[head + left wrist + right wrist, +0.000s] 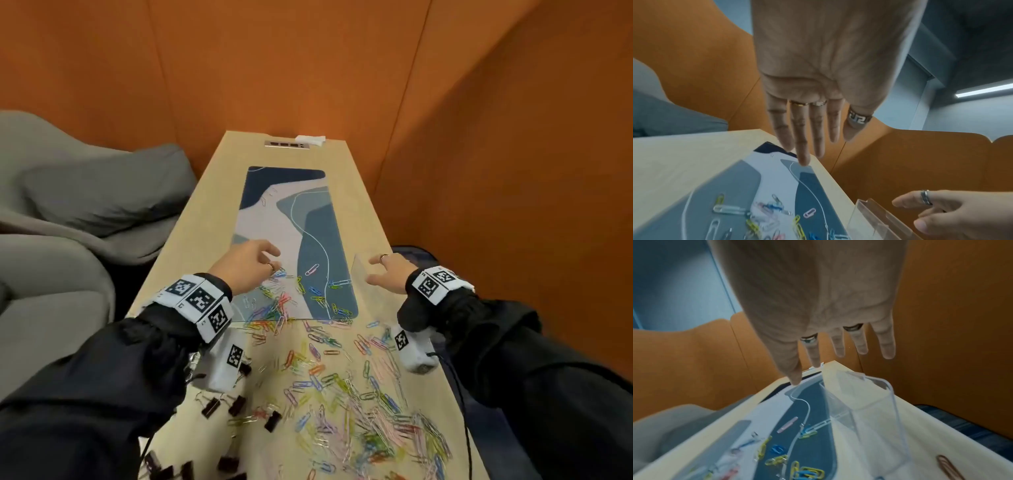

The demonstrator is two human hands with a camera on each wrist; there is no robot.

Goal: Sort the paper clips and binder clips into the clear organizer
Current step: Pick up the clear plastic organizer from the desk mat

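Left hand (247,265) is above the near-left part of the desk mat (270,219), fingers straight and slightly spread in the left wrist view, palm down, holding nothing; fingertips (803,160) reach toward the mat, contact can't be confirmed. In the head view its knuckles sit just beside the upper edge of the paper clip scatter. Right hand (388,272) is at the right edge of the mat, fingers extended and spread, nothing gripped. It's right at the clear organizer (360,274), which stands upright on the table (209,192) just beside the mat's right edge. The right wrist view shows the organizer (865,404) directly below the fingers with a gap between, thumb pointing down toward the mat next to it; whether any finger touches the wall can't be told. What's inside the organizer can't be made out. Paper clips (346,387), mixed colours, are spread over the near half of the table and onto the near end of the mat; a lone pink one (311,270) lies on the dark blue part between the hands. Black binder clips (239,407) sit in a loose group at the near-left, under the left forearm.
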